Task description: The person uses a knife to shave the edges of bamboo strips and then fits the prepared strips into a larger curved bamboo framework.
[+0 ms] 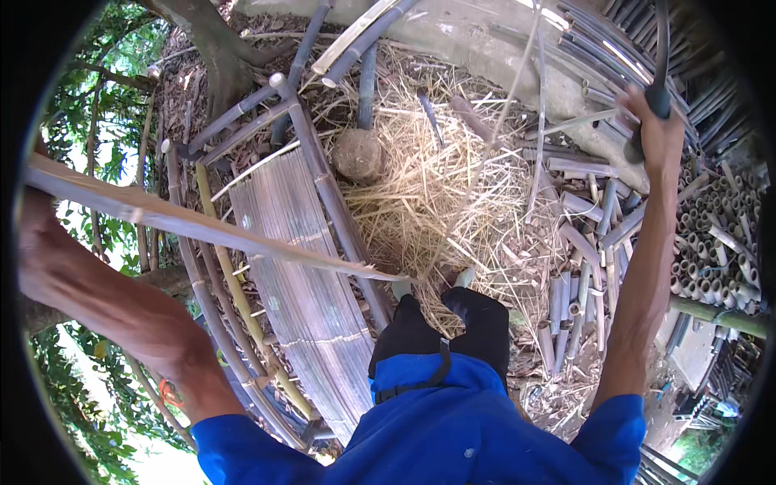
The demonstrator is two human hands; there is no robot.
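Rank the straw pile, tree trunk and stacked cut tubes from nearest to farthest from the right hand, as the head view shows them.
1. Stacked cut tubes: right side, below the right hand.
2. Straw pile: middle.
3. Tree trunk: upper left.

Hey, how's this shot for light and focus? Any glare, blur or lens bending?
Head view: strong light behind the leaves on the left washes out to white; head view: the right hand looks smeared, its fingers hard to separate, while the straw near the middle is clearer; head view: a black fisheye border surrounds the round picture.
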